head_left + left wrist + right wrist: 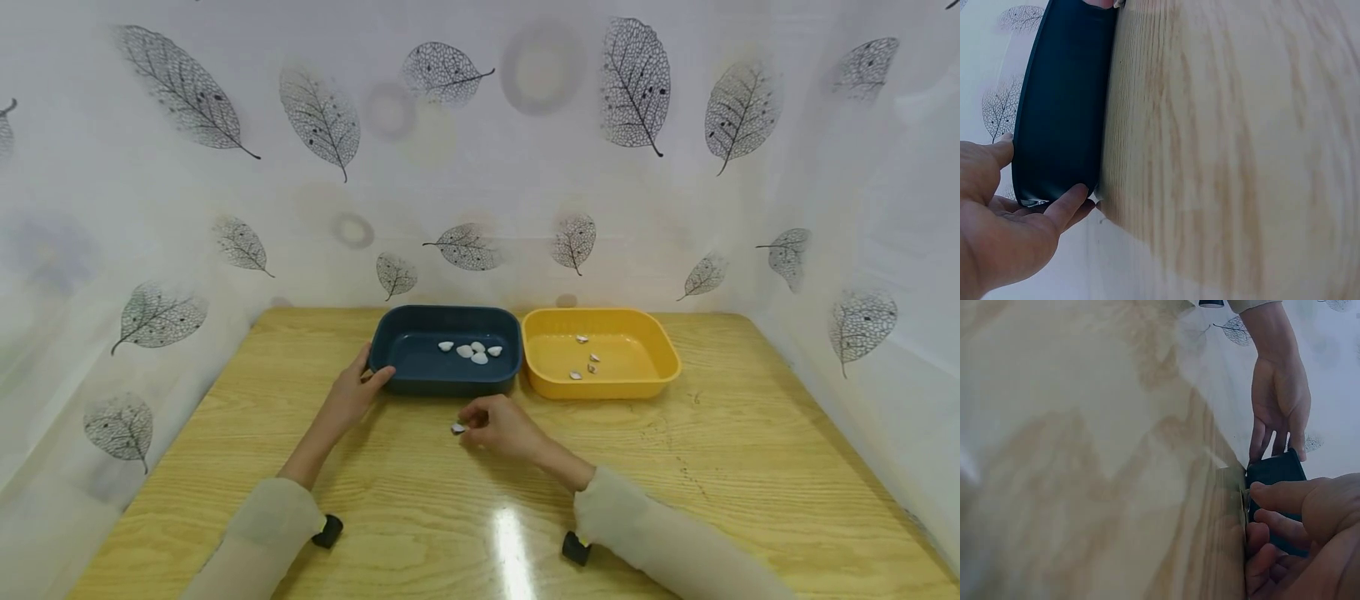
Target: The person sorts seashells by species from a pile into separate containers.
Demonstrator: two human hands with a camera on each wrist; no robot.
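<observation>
On the left, my left hand [354,392] grips the end of a dark blue tray [450,387], its thumb over the front corner and its fingers at the side wall. The left wrist view shows this hand [1016,231] round the tray's end. In front of the tray, my right hand [501,427] pinches a small whitish shell [457,428] with dark markings, low at the tabletop. Curled fingers of that hand [1297,531] partly hide the shell in the right wrist view. Several smooth white shells [478,358] lie inside the blue tray.
A yellow tray [600,389] stands beside the blue one, with several small, darker-marked shells [592,368] spread on its floor. Both trays sit near the back of the wooden table [420,517]. A leaf-printed white curtain [480,167] surrounds the back and sides.
</observation>
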